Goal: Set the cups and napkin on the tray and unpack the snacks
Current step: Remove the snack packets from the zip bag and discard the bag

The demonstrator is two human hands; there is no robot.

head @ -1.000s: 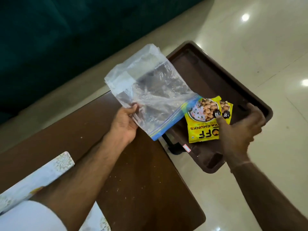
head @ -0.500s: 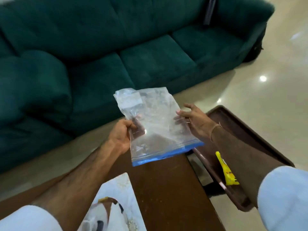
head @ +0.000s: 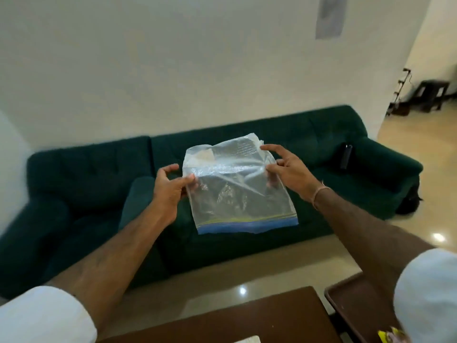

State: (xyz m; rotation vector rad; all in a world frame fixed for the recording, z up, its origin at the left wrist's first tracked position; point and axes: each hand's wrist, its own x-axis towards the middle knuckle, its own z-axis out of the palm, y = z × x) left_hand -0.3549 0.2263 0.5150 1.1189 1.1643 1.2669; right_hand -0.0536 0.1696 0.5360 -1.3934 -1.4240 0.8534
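An empty clear zip bag [head: 237,191] with a blue seal strip along its near edge hangs in the air in front of the sofa. My left hand [head: 170,186] pinches its left edge. My right hand [head: 284,169] pinches its right edge, with the other fingers spread. At the bottom right, a corner of the brown tray [head: 346,305] shows, and a scrap of a yellow snack packet [head: 390,336] peeks out beside my right sleeve. No cups or napkin are in view.
A dark green sofa [head: 321,149] fills the middle, with a dark object [head: 345,155] on its right arm. The brown table [head: 247,318] edge lies at the bottom. Glossy floor runs right toward a dark stool [head: 431,95].
The view has tilted up from the tray to the sofa and wall. My right hand left the tray and took hold of the bag's right edge; the bag rose and now hangs between both hands.
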